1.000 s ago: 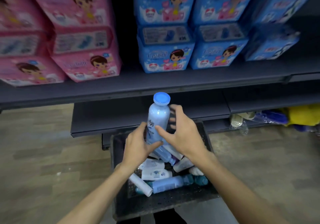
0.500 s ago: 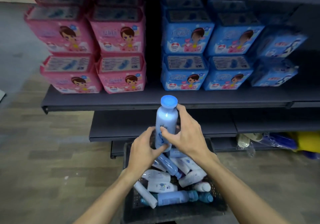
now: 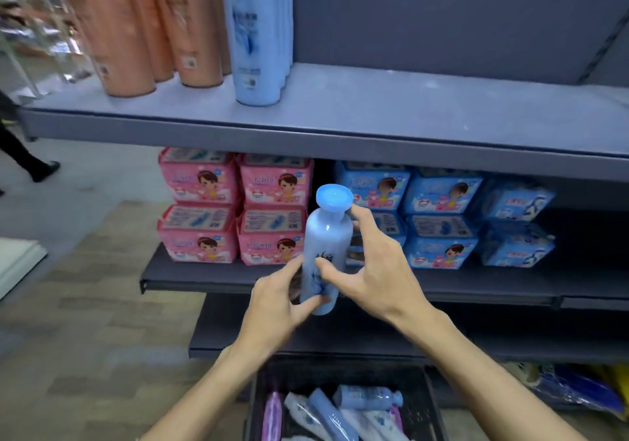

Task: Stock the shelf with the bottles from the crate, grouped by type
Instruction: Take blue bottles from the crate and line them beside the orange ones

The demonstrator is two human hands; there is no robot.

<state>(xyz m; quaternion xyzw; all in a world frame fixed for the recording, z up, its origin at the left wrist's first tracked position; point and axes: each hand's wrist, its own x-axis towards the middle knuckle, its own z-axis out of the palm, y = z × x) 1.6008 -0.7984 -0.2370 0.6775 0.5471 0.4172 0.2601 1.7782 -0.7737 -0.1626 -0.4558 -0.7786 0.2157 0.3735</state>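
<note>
Raised higher than before, the pale blue bottle (image 3: 327,250) stands upright in front of the pink and blue packs, left hand (image 3: 276,308) gripping its base, right hand (image 3: 376,270) fingers round its side. Open shelf (image 3: 425,110) lies right of the tall blue bottles (image 3: 257,32) (labels too blurred to read), crate (image 3: 340,403) below.

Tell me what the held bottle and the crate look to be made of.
Blue bottle: likely glossy plastic; a bright highlight shows on its smooth shoulder, under a matching blue cap. Crate: probably matte black moulded plastic; its wall shows a lattice of small openings and no shine.
</note>
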